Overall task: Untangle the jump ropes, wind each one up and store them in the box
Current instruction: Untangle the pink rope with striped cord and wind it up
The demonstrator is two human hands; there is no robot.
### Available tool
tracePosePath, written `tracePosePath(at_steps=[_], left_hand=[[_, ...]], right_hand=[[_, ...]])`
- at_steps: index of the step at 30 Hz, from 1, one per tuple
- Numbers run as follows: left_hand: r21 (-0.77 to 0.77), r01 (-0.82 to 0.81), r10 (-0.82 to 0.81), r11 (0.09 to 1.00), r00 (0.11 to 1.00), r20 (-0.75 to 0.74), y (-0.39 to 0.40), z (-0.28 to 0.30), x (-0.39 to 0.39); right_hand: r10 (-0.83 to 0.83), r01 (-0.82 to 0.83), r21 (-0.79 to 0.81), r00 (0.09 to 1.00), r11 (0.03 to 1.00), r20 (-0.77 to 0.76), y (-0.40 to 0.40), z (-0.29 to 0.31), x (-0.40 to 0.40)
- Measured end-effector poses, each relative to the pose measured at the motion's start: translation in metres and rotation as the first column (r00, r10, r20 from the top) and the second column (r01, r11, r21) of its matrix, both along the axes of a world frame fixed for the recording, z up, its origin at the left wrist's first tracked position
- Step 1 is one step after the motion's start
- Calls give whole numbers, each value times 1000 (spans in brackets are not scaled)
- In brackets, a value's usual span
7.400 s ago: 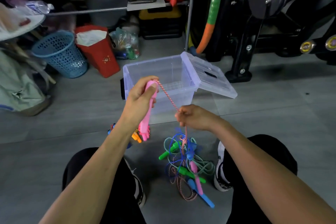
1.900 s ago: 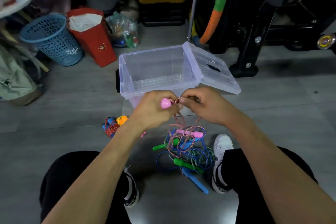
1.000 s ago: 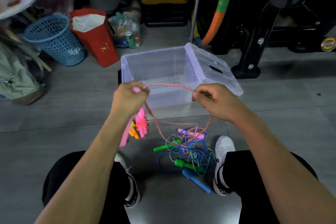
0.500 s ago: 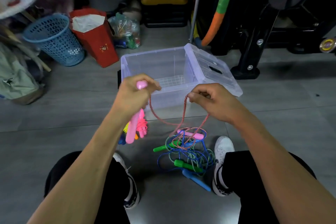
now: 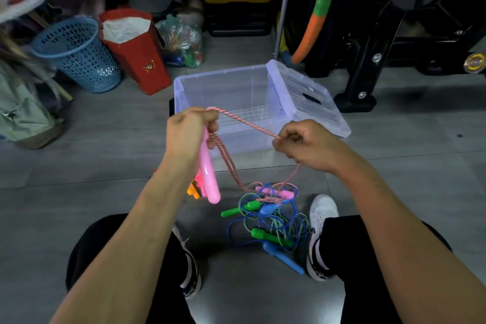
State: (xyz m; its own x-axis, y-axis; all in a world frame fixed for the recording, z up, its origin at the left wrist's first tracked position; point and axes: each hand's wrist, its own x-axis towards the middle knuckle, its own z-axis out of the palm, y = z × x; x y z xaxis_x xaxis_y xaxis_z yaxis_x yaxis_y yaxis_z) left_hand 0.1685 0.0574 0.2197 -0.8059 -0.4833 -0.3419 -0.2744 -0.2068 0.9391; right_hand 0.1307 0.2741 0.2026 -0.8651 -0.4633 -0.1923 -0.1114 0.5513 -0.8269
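My left hand (image 5: 188,134) grips a pink jump-rope handle (image 5: 207,179) that hangs down from it, with loops of the pink-and-white rope (image 5: 244,119) caught in the same grip. My right hand (image 5: 306,146) pinches that rope about a hand's width to the right. The rope runs down to a tangle (image 5: 273,216) of blue and green ropes with green, blue and pink handles on the floor between my feet. A clear plastic box (image 5: 184,97) stands open just beyond my hands, its lid (image 5: 313,100) leaning off the right side.
A wound bundle with orange and pink handles (image 5: 194,189) lies on the floor behind the hanging handle. Far left stand a blue mesh basket (image 5: 76,55) and a red paper bag (image 5: 136,52). Black exercise equipment (image 5: 368,55) fills the back right. My white shoe (image 5: 322,214) sits beside the tangle.
My left hand has taken another loop of the pink rope over the handle. My right hand has slid along the rope and drawn it taut between the hands.
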Motion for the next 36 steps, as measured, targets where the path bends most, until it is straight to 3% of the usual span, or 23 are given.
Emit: tracePosePath(at_steps=[1, 3, 5, 7, 9, 11, 13, 16, 18, 19, 22, 26, 28, 29, 31, 33, 35, 36], left_hand=[[1, -23, 23, 1000, 999, 47, -6, -2, -2], [-255, 146, -100, 956, 977, 186, -14, -11, -3], [-544, 408, -268, 734, 909, 320, -13, -19, 0], [-565, 574, -473, 593, 816, 333, 0, -19, 5], [-489, 669, -647, 559, 722, 246, 15, -16, 10], [-443, 670, -658, 596, 723, 208, 23, -9, 14], [-341, 579, -560, 741, 812, 163, 21, -4, 13], [-85, 279, -277, 956, 960, 36, 10, 4, 7], [-21, 103, -102, 994, 994, 40, -1, 3, 3], [-92, 99, -91, 991, 992, 88, -6, 0, 2], [-455, 348, -240, 820, 930, 278, -8, -13, 2], [-607, 554, -548, 570, 807, 223, 17, -14, 11], [-631, 581, -632, 514, 754, 180, 24, -13, 16], [-602, 580, -638, 548, 756, 148, 26, -10, 18], [-504, 491, -554, 710, 832, 31, 22, -10, 17], [-320, 281, -325, 905, 941, -92, 15, -4, 12], [-133, 68, -83, 989, 990, -114, 2, 0, 6], [-123, 17, -27, 992, 997, -76, -5, -1, 3]], right_hand=[[-12, 13, 10, 1000, 1000, -14, 4, -1, -2], [-32, 31, -14, 997, 999, -65, 9, -2, -2], [-4, -2, -50, 994, 999, -109, 8, -1, 1], [63, -69, -42, 990, 997, -126, 3, -2, 6], [124, -129, -28, 984, 991, -126, -5, -5, 8], [128, -133, -32, 983, 991, -129, -12, -5, 10], [90, -95, -38, 989, 995, -114, -13, -4, 10], [38, -38, 0, 996, 999, -83, -6, -2, 5], [-9, 13, 36, 995, 999, -97, 0, -1, 1], [-31, 35, 32, 993, 999, -114, 4, -1, 0], [-17, 13, -21, 982, 1000, -188, 7, 0, 1], [91, -99, -28, 975, 995, -203, -5, 0, 8], [116, -125, -32, 972, 992, -204, -11, 0, 10], [106, -116, -41, 974, 992, -200, -14, 1, 10], [59, -70, -64, 985, 995, -160, -14, 1, 9], [24, -30, -62, 995, 998, -95, -10, 1, 6], [26, -26, 3, 998, 1000, -61, -5, 0, 3], [34, -31, 46, 997, 998, -66, -2, -1, 2]])
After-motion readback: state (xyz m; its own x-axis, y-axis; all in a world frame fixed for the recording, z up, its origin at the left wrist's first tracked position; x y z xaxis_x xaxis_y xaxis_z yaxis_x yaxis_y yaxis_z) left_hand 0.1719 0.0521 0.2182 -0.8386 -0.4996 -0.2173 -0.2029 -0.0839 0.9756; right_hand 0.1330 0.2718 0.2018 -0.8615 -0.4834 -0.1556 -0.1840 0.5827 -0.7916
